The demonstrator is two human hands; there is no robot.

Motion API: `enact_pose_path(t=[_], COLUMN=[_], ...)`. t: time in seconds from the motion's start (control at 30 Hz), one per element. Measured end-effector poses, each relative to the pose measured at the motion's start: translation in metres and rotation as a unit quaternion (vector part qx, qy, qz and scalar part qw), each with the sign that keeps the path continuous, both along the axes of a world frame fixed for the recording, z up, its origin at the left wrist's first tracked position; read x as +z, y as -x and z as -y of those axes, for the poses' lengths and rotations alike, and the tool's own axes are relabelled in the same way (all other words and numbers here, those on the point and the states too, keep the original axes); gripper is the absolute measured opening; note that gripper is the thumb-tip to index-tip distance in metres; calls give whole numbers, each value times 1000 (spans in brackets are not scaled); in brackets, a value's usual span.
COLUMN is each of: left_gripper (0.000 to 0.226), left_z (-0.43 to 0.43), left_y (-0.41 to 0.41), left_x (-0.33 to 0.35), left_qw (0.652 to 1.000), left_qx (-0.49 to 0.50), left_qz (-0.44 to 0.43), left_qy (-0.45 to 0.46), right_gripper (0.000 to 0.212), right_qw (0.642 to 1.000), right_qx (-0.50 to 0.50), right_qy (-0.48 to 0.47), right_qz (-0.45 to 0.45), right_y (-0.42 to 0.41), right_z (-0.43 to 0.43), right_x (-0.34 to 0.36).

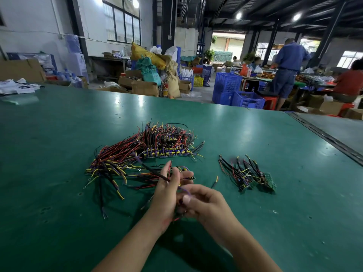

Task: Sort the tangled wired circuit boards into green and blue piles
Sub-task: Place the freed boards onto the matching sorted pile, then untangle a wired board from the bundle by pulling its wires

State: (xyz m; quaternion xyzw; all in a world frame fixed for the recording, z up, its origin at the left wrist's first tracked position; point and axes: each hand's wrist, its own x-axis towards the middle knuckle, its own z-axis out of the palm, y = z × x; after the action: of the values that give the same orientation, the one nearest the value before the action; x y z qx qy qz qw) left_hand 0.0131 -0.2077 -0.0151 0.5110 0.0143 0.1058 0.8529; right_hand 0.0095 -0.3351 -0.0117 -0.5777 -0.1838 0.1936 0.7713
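Fingers, left hand (167,191): raised and loosely curled, with thin red and black wires gripped between them.
Fingers, right hand (206,203): curled in tight, the thumb pinching a purple wire (184,190) against them; motion blur hides the finer detail.
Held piece: a small dark wired circuit board (189,177) with yellow parts shows just past the left fingertips, above the tabletop; whether it is green or blue cannot be told.
Unsorted heap: a large tangle of boards with red, black, yellow and purple leads (153,152) lies beyond and to the left of the hands, and some of its wires reach up to the left hand.
Sorted pile: a small pile of green circuit boards with black, red and yellow leads (253,176) sits to the right, apart from the heap.
Stray bit: a short black wire stub (215,182) lies between the hands and the small pile.
Surface: a glossy dark green tabletop (59,154).
Background: blue plastic crates (239,95) stand on the floor, and a person in a blue shirt (288,61) is at a far bench.
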Motion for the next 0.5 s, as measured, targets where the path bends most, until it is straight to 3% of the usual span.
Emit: enact_pose_path(t=[0.1,0.17,0.27,0.3,0.4,0.43,0.5], left_gripper=[64,58,21,20,53,55,55], left_z=[-6,-12,-23,-27,-34,-34,-33], left_y=[2,2,2,1,2,3,5], left_x=[5,5,-1,-4,-11,-12,-15], left_qw=[1000,997,953,932,880,869,846], left_qx=[6,76,191,196,136,113,73], left_qz=[-9,-28,-39,-34,-22,-21,-18], left_qy=[20,-16,-233,-304,-455,-482,-528], right_gripper=[21,21,24,23,23,24,26], right_qw=[993,984,961,955,927,898,792], right_qx=[-55,-105,-205,-242,-366,-414,-484], right_qy=[-82,-124,-178,-170,-13,85,300], right_qz=[-61,-70,-56,-35,79,127,218], right_y=[-9,-19,-42,-50,-77,-85,-97], right_z=[8,18,40,49,82,93,115], right_x=[10,19,32,36,41,39,33])
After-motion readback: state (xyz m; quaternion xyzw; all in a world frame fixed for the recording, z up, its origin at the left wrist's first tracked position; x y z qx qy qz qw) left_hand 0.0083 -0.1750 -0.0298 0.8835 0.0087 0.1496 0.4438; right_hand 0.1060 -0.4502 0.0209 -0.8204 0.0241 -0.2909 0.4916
